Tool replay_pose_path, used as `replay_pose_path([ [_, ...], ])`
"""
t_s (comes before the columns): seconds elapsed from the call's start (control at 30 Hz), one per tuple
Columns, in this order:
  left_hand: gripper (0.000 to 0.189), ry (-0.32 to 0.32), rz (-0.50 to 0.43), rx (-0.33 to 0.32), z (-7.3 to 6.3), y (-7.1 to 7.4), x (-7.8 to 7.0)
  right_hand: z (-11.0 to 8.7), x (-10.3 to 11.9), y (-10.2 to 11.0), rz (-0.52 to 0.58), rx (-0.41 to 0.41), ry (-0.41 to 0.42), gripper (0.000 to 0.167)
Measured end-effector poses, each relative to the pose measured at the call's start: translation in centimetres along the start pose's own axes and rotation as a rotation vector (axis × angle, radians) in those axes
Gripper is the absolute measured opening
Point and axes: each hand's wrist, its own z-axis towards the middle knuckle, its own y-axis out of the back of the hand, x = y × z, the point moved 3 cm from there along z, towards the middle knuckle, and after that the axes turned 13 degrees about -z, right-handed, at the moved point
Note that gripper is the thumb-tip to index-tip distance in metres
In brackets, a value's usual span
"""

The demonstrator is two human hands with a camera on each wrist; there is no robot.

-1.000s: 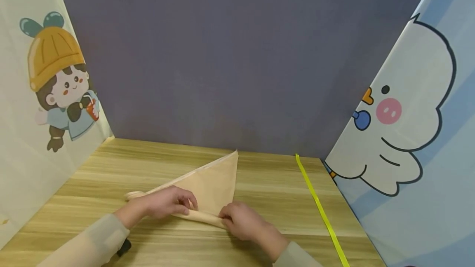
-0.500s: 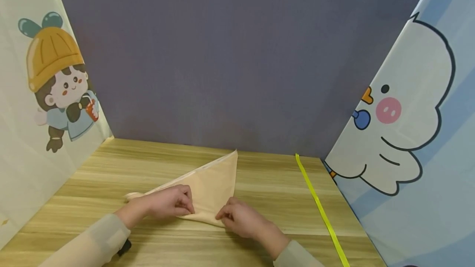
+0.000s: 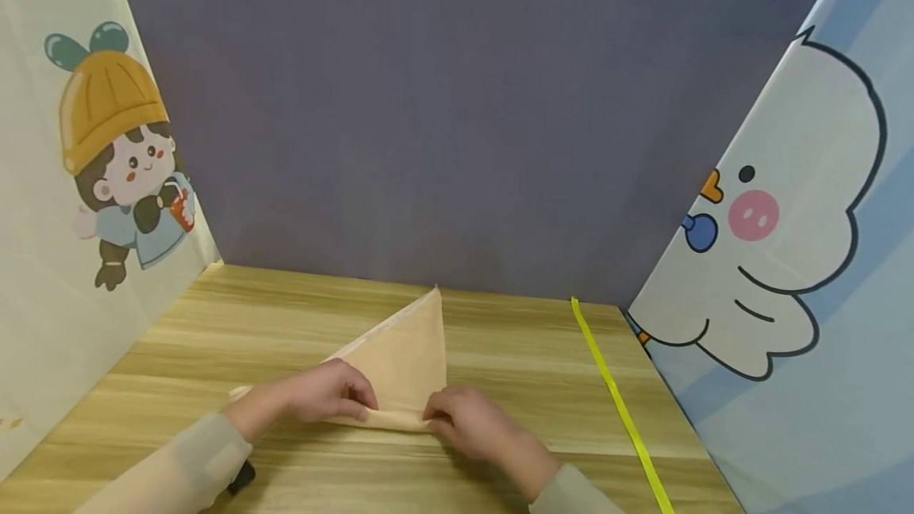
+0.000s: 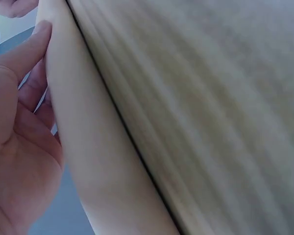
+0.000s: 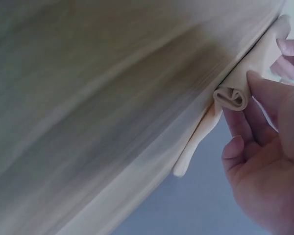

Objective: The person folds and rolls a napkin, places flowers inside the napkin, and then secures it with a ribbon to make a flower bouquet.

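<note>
A beige cloth (image 3: 407,351) lies on the wooden table, its far part a flat triangle with the tip pointing away. Its near edge is rolled into a tube. The left hand (image 3: 332,391) grips this roll near its middle; in the left wrist view the thumb (image 4: 39,41) presses on the rolled cloth (image 4: 83,142) with fingers behind it. At the right end the right hand (image 3: 467,423) pinches the roll between thumb and fingers. The right wrist view shows the spiral end (image 5: 231,99) of the roll beside the fingers. The left arm covers part of the cloth's left side.
A bright yellow strip (image 3: 617,403) runs from the back to the front along the right of the table (image 3: 535,411). Beside the left sleeve sits a small black object (image 3: 243,477). A grey panel (image 3: 457,117) stands behind, with cartoon-printed panels at both sides.
The near edge has been turned over into the roll, which now lies more level. The far tip of the cloth has shifted left. Both hands stay near the same spots.
</note>
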Motion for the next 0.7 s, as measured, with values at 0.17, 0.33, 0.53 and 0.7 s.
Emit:
replay_pose_path([
  [0.17, 0.010, 0.029, -0.015, -0.024, 0.1, -0.1, -0.1, -0.1, -0.7, 0.2, 0.100, 0.029, -0.045, 0.010],
  [0.33, 0.010, 0.008, 0.034, -0.043, 0.2, -0.1, 0.1, 0.0, -0.9, 0.2, 0.126, 0.002, -0.019, 0.016],
  [0.53, 0.007, -0.046, 0.075, -0.049, 0.4, -0.2, 0.3, 0.3, -1.4, -0.1, 0.184, 0.033, -0.044, 0.017],
  [0.7, 0.013, -0.085, 0.085, -0.028, 0.6, -0.4, 0.0, 0.5, -1.5, 0.0, 0.122, 0.062, -0.057, 0.017],
])
